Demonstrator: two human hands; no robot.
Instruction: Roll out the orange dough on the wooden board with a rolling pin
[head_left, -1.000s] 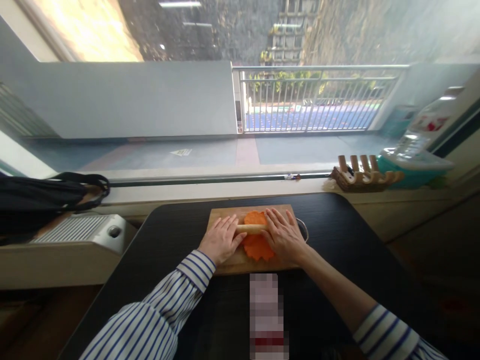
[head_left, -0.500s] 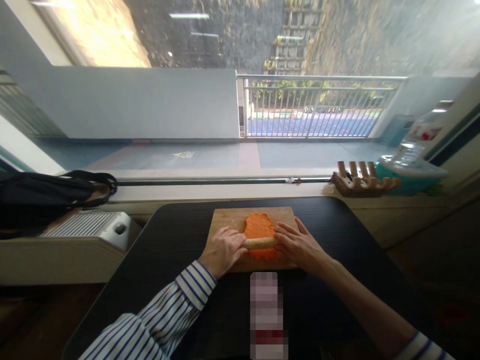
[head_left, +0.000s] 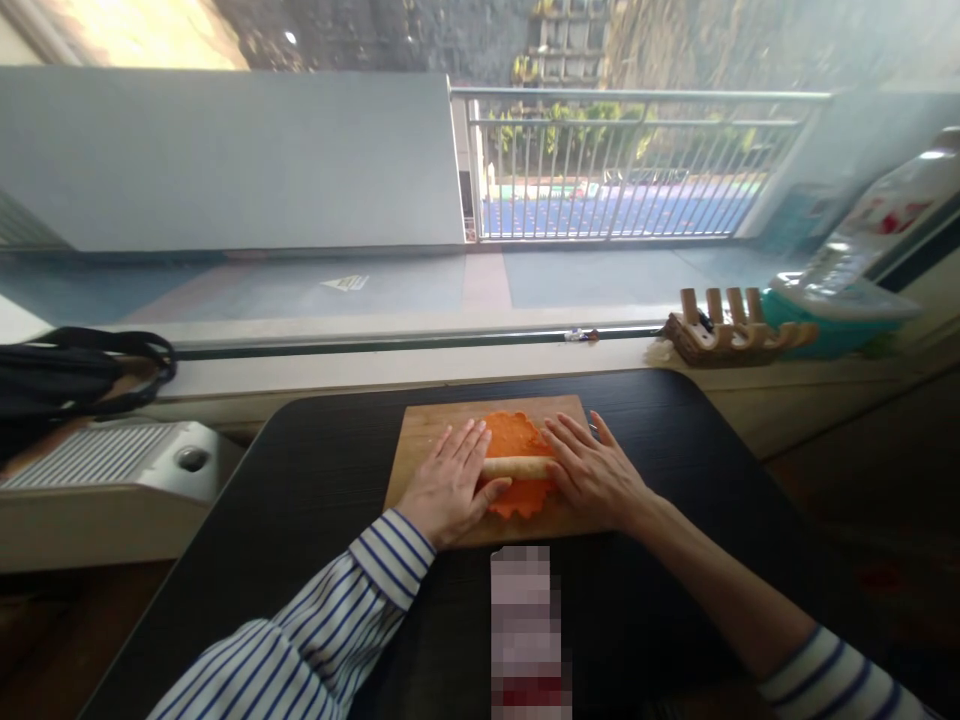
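Observation:
A flat piece of orange dough (head_left: 517, 440) lies on a wooden board (head_left: 417, 437) on the black table (head_left: 315, 480). Across the dough lies a pale wooden rolling pin (head_left: 517, 467). My left hand (head_left: 448, 483) rests flat on the pin's left end, fingers stretched out. My right hand (head_left: 596, 474) lies flat on the pin's right end, fingers spread. Both palms press down on the pin rather than wrapping round it.
A window sill runs behind the table, with a wooden rack (head_left: 724, 335) and a teal container (head_left: 832, 320) at the right. A black bag (head_left: 67, 375) and a white appliance (head_left: 112, 460) sit to the left.
The pin went from mid-dough toward me, then back away to the middle. My hands moved with it and my fingers have flattened out.

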